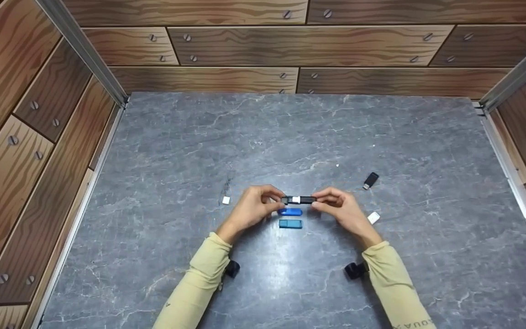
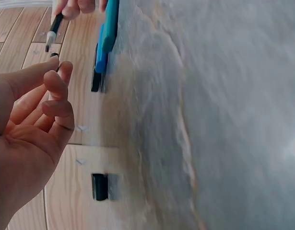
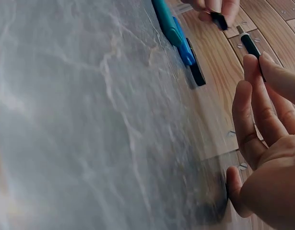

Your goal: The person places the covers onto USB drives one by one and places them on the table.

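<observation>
My left hand (image 1: 255,208) pinches a small black cap (image 3: 218,20) between thumb and fingertips. The right hand (image 1: 343,208) pinches the rear end of a black USB stick (image 3: 251,44) with a white collar, its metal plug bare and pointing at the cap. In both wrist views a short gap separates plug and cap; from the head they overlap in one line. Below the hands, a blue USB stick (image 1: 291,212) and a teal USB stick (image 1: 290,224) lie parallel on the table. Beside the blue one lies another black stick (image 3: 196,67), hidden from the head view by the held pieces.
A black USB stick with a bare plug (image 1: 371,180) lies to the right, beyond the right hand. A white piece (image 1: 373,217) rests by the right wrist, and a small white one (image 1: 226,200) left of the left hand. Wood-patterned walls (image 1: 263,45) border the grey table (image 1: 263,132).
</observation>
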Motion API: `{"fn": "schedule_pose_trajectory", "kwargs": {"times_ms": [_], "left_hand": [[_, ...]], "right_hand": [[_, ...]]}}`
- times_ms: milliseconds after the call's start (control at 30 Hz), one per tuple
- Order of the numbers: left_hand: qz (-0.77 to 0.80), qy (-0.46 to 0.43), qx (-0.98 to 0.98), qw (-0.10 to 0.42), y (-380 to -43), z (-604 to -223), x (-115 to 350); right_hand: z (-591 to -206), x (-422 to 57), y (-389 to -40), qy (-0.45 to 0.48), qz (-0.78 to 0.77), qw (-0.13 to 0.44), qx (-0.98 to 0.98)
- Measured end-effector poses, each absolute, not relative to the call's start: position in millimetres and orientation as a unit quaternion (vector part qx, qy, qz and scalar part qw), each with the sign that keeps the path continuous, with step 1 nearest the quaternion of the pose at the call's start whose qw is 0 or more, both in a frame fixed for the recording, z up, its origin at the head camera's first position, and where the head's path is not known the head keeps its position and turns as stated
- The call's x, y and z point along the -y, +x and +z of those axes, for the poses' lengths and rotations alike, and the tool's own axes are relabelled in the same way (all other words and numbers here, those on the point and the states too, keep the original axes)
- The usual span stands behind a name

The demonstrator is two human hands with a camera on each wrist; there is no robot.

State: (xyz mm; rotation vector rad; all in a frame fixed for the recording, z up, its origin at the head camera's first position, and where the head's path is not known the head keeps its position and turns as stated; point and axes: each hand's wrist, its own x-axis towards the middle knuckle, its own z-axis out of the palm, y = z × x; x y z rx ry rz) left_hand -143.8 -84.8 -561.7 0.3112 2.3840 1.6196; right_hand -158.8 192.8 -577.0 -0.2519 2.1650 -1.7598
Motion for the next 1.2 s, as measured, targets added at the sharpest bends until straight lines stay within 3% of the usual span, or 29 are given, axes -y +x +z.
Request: {"fn": "schedule_pose_trajectory", "kwargs": {"times_ms": [300, 1200], "left_hand": [[0.552, 0.117, -0.819, 0.102, -143, -561, 78], [0.542, 0.117, -0.825, 0.112, -140, -568, 77]], "right_hand": [[-580, -187, -159, -0.094, -0.622, 0.178, -0.757], [-578, -176, -154, -0.094, -0.599, 0.187, -0.773]]}}
